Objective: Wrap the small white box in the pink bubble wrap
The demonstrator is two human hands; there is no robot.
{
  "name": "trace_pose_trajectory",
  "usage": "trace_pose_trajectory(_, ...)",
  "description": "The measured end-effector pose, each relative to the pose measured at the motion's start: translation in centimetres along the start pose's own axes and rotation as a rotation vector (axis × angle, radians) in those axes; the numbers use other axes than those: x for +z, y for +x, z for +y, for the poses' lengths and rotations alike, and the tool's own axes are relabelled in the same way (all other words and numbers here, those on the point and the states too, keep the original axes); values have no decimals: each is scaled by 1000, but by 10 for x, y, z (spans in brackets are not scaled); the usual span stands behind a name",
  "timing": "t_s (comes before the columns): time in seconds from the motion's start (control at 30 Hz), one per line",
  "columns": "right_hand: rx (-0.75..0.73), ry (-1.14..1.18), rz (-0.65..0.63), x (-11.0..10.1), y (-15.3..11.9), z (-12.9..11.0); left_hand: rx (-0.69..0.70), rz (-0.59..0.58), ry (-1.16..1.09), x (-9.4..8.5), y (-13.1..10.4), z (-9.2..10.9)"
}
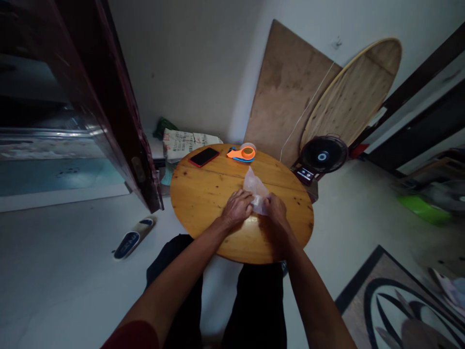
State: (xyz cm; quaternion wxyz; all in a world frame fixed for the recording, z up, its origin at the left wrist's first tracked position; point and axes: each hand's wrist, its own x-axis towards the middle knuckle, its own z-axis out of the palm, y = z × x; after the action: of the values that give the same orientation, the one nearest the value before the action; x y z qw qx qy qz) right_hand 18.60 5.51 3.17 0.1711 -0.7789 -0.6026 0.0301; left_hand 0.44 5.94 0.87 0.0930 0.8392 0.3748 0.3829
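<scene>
A crumpled piece of translucent whitish plastic wrap (250, 183) lies on the round wooden table (203, 203), one corner pointing to the far side. My left hand (238, 208) has its fingers closed at the wrap's left edge. On the opposite side, my right hand (276, 208) is closed on the wrap's right edge, thumb and finger pinching it. Between the two hands a small pale lump shows in the wrap; I cannot make out what it is. Beyond the wrap sits an orange and blue tape dispenser (241, 153).
A phone with a red edge (204, 157) lies at the table's far left. A black fan (323, 154) stands off to the right, before a leaning board (283, 82) and a round wooden tabletop (358, 87). A slipper (133, 238) is on the floor at left.
</scene>
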Motion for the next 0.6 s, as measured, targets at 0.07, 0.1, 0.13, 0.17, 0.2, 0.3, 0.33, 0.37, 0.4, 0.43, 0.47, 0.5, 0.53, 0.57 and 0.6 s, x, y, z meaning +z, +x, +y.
trace_pose_trajectory(0.07,-7,99,0,2,3,1,6,0,6,0,0,0)
trace_pose_trajectory(0.1,-12,153,-1,2,5,2,9,-3,10,0,0,0)
trace_pose_trajectory(0.13,-14,229,3,2,8,2,10,-5,13,0,1,0)
trace_pose_trajectory(0.17,-12,316,7,3,10,2,10,-11,15,0,1,0)
trace_pose_trajectory(0.2,-8,406,11,3,12,2,9,-17,15,0,1,0)
trace_pose_trajectory(0.3,2,620,12,6,16,-2,6,-34,17,1,2,0)
trace_pose_trajectory(0.33,-5,645,4,7,17,-5,7,-36,17,1,2,-1)
trace_pose_trajectory(0.37,-15,671,-3,8,17,-8,10,-36,17,2,2,-1)
trace_pose_trajectory(0.4,-23,708,-8,9,18,-11,14,-36,18,2,2,-2)
trace_pose_trajectory(0.43,-30,745,-12,10,18,-14,18,-38,20,3,2,-2)
trace_pose_trajectory(0.47,-35,778,-15,10,18,-17,22,-40,22,3,2,-2)
trace_pose_trajectory(0.5,-36,799,-18,10,17,-19,24,-43,25,3,3,-2)
trace_pose_trajectory(0.53,-35,806,-22,9,17,-20,26,-45,27,3,3,-2)
trace_pose_trajectory(0.57,-34,805,-29,8,16,-22,27,-45,26,2,3,-2)
trace_pose_trajectory(0.6,-32,803,-39,7,15,-22,28,-45,24,2,3,-1)
